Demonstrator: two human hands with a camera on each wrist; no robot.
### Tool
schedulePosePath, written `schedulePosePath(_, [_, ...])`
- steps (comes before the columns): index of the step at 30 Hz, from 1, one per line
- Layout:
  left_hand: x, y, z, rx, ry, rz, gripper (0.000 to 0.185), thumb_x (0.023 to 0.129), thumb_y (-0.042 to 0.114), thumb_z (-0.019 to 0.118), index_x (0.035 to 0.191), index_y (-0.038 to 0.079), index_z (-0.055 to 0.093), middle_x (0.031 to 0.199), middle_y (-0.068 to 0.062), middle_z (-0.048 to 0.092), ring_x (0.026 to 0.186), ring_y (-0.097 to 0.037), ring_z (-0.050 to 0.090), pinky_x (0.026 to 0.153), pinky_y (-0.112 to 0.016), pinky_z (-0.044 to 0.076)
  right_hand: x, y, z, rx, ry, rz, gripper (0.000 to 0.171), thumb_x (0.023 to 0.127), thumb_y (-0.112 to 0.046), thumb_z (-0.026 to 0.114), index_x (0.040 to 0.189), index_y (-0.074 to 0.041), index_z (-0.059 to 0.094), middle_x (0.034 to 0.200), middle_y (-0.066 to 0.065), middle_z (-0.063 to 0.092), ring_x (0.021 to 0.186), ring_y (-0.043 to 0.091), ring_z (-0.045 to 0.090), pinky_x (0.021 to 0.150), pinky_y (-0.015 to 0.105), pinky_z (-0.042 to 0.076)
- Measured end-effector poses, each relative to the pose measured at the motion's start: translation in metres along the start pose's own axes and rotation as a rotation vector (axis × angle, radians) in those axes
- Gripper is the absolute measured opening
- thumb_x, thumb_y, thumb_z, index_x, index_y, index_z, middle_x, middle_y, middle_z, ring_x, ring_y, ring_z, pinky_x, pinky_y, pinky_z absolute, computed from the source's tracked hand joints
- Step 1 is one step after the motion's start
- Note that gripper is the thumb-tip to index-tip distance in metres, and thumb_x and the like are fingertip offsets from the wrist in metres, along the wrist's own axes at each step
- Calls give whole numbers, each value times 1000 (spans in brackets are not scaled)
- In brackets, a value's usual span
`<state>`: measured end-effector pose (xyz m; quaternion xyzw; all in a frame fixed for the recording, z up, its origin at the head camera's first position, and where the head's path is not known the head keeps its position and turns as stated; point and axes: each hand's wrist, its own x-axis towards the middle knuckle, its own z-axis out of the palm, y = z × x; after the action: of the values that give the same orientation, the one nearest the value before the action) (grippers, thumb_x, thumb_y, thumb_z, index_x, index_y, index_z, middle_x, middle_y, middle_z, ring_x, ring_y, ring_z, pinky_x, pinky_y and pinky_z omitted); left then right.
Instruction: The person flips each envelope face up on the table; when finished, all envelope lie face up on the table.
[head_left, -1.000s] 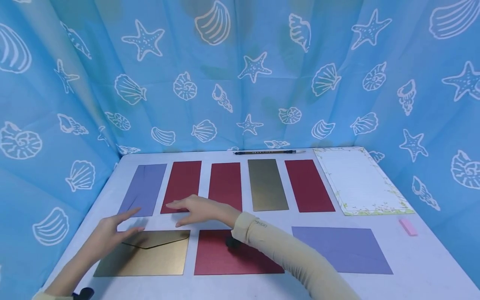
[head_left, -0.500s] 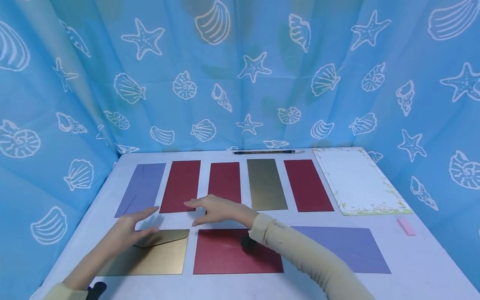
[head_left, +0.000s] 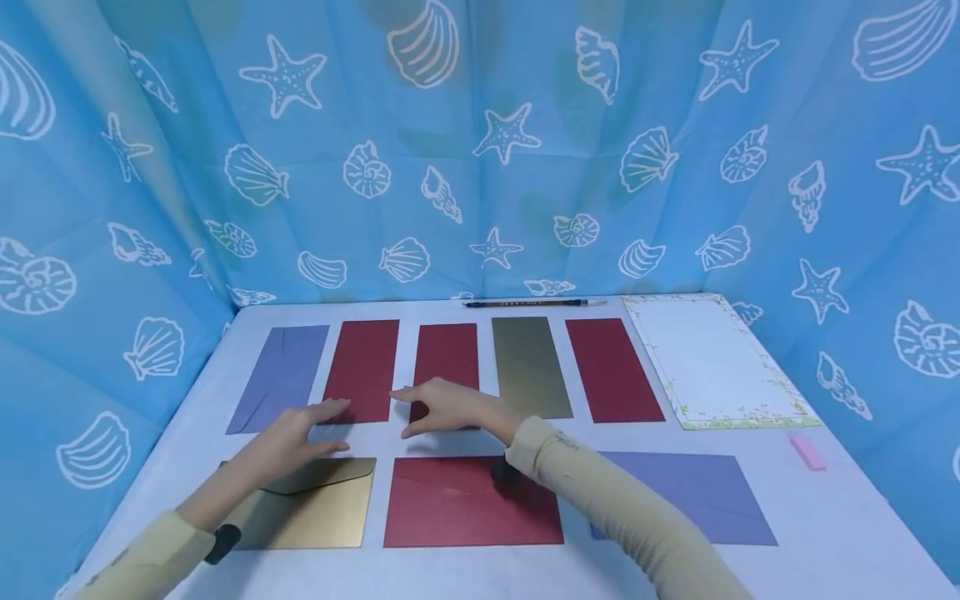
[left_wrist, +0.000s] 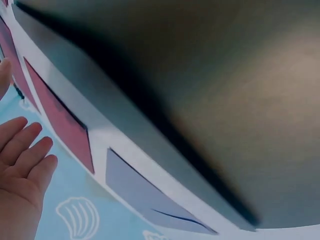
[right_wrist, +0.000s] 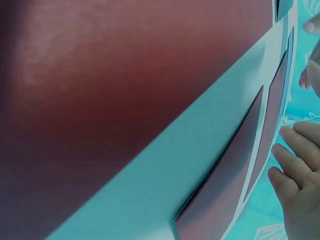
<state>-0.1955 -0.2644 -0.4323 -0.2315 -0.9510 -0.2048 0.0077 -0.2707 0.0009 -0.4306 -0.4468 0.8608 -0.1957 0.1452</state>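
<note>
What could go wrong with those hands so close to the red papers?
The left hand and right hand hover open over two red strips lying loose in a neat row. A careless sweep might slide them crooked. The right sleeve crosses low over the red envelope and might drag it out of line.

The right hand (head_left: 442,406) is covering the near end of the middle red envelope (head_left: 447,354); the sleeve (head_left: 600,500) is hiding the purple envelope's (head_left: 705,500) left edge.

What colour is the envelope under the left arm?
Gold; the envelope shows best in the head view.
</note>
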Motion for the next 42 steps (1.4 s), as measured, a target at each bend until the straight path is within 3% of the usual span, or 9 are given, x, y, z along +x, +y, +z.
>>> schedulePosePath(3, [11, -2, 0, 21, -6, -11, 65, 79, 21, 81, 132, -5, 55, 129, -23, 57, 118, -41, 55, 87, -47, 50, 6, 0, 0, -18, -7, -3, 65, 89, -35, 70, 144, -10, 47, 137, 5, 55, 86, 5, 60, 74, 14, 45])
schedulePosePath(7, [22, -6, 0, 70, -19, -25, 65, 79, 22, 81, 130, -8, 55, 128, -26, 57, 116, -42, 55, 88, -49, 50, 14, -3, 0, -21, -31, 10, 61, 92, -33, 66, 144, -9, 45, 132, 9, 59, 50, 8, 38, 62, 17, 42])
schedulePosePath(9, [26, -7, 1, 94, -30, -49, 67, 79, 25, 81, 130, -8, 55, 129, -27, 56, 117, -43, 55, 90, -49, 49, 17, -4, 1, -32, -39, 26, 60, 93, -33, 65, 144, -9, 45, 133, 8, 58, 51, 7, 44, 63, 16, 42])
schedulePosePath(12, [32, -8, 4, 127, -44, -99, 73, 78, 30, 81, 131, -9, 53, 130, -28, 54, 117, -43, 55, 89, -48, 50, 22, -6, 3, -61, -46, 34, 57, 94, -31, 65, 144, -10, 47, 142, 4, 50, 74, 4, 57, 72, 14, 44])
schedulePosePath(16, [38, -9, 8, 149, -67, -142, 78, 77, 35, 81, 132, -11, 51, 130, -29, 54, 109, -40, 60, 84, -42, 54, 27, -6, 5, -93, -61, 31, 54, 94, -28, 64, 143, -10, 48, 139, 4, 54, 96, 5, 56, 76, 14, 43])
schedulePosePath(23, [41, -16, 8, 167, -59, -89, 68, 79, 31, 80, 126, -12, 56, 123, -30, 58, 94, -35, 65, 67, -30, 55, 27, -5, 7, -84, -61, 38, 52, 94, -22, 64, 143, -11, 48, 137, 4, 56, 73, 6, 51, 67, 14, 43])
schedulePosePath(28, [39, -18, 6, 217, -69, -41, 61, 81, 30, 78, 124, -9, 59, 121, -29, 60, 102, -42, 64, 76, -37, 57, 27, -5, 7, -87, -65, 16, 51, 95, -18, 62, 143, -10, 47, 111, 6, 67, 50, 7, 34, 58, 15, 40])
schedulePosePath(37, [40, -13, 5, 411, -132, 57, 56, 87, 33, 72, 122, -9, 62, 118, -26, 63, 99, -39, 66, 74, -40, 56, 26, -4, 8, -91, -59, 4, 53, 94, -17, 64, 143, -9, 47, 103, 2, 67, 48, 7, 32, 56, 14, 39])
schedulePosePath(42, [41, -12, 6, 444, -129, 101, 49, 89, 29, 70, 119, -9, 63, 114, -26, 65, 94, -38, 67, 73, -40, 57, 21, -3, 7, -50, 49, 61, 57, 92, -19, 66, 144, -9, 45, 94, 8, 68, 44, 8, 33, 52, 15, 40])
